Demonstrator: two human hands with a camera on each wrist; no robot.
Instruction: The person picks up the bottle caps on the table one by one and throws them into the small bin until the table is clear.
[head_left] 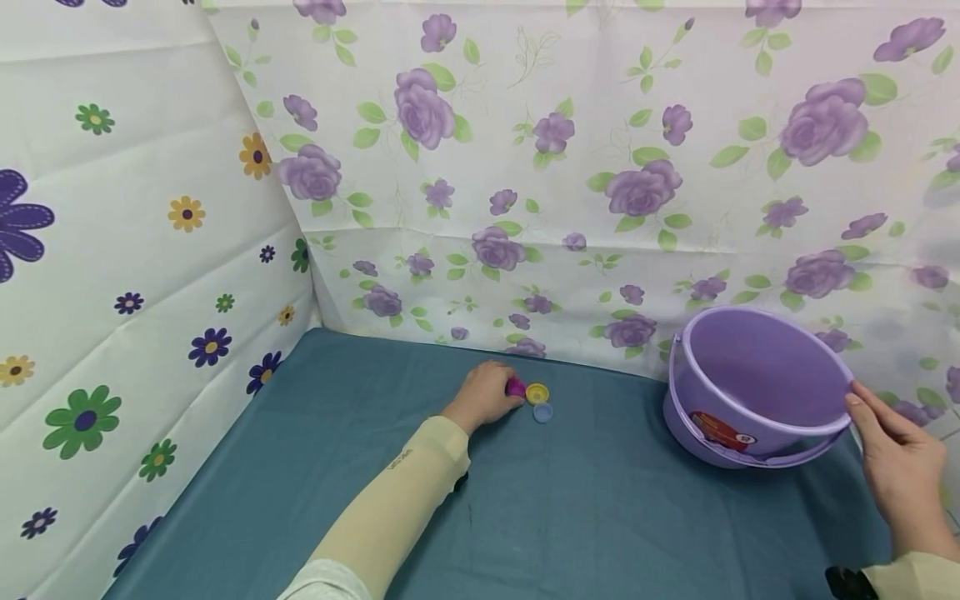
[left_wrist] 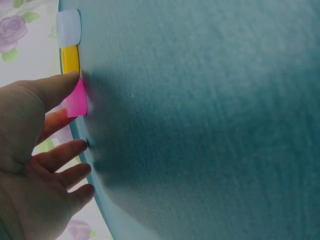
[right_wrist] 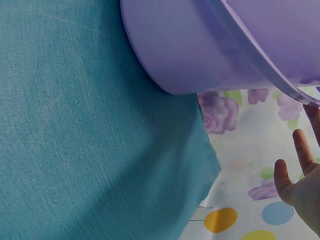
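In the head view my left hand [head_left: 483, 395] reaches to the far side of the table, thumb and forefinger pinching a small pink plastic cup [head_left: 515, 387]. The left wrist view shows the thumb at one side of the pink cup [left_wrist: 76, 99], with the other fingers spread apart. A yellow cup [head_left: 537, 394] stands right beside it, and a pale blue one [head_left: 542, 412] sits against the yellow. On the right, my right hand [head_left: 900, 458] grips the rim of a purple bucket [head_left: 697, 408] between thumb and fingers. The bucket's handle hangs down along its front.
A blue-green cloth [head_left: 600, 500] covers the table. White flowered sheets [head_left: 465, 192] hang behind it and along the left side [head_left: 150, 267]. The bucket stands at the far right, close to the back sheet.
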